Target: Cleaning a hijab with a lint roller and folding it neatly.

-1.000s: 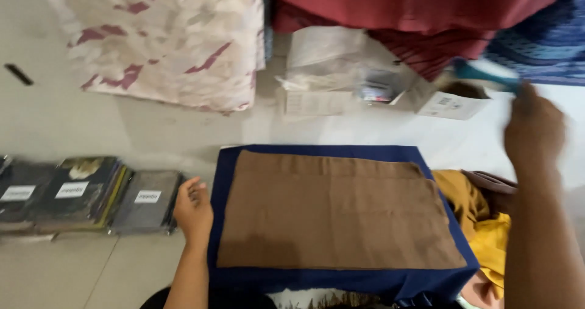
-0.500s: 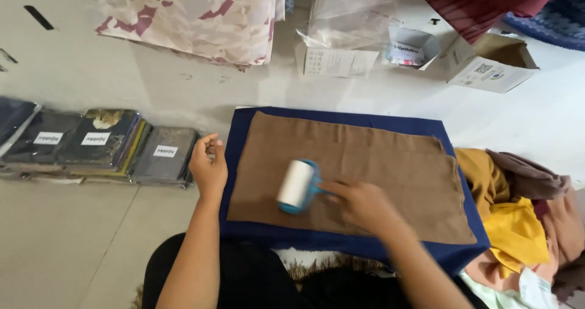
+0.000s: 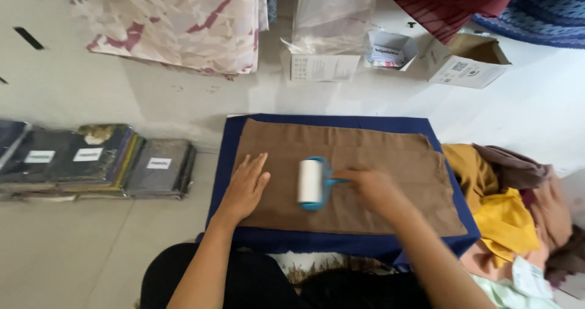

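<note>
- The right hand (image 3: 372, 187) is closed around the blue handle of a lint roller (image 3: 312, 183), forearm reaching in from the lower right; the hand is blurred.
- The roller's white drum lies on the brown cloth (image 3: 365, 163), just left of the right hand and between the two hands.
- The left hand (image 3: 247, 186) lies flat, palm down, fingers spread and holding nothing, on the cloth's left end, near the roller but not touching it.
- The brown cloth is spread flat on a dark blue pad (image 3: 341, 243), whose border shows on all sides of it.
- Right of the right hand, a heap of yellow, peach and brown fabric (image 3: 509, 214) touches the pad's edge.
- Left of the left hand, a row of dark flat packets with white labels (image 3: 91, 161) lies on the pale floor (image 3: 79, 254), with bare floor between.
- Beyond both hands stand open cardboard boxes (image 3: 466, 59); one smaller box (image 3: 329, 65) holds clear plastic bags.
- Farther out lies pink-and-cream patterned fabric (image 3: 177, 17).
</note>
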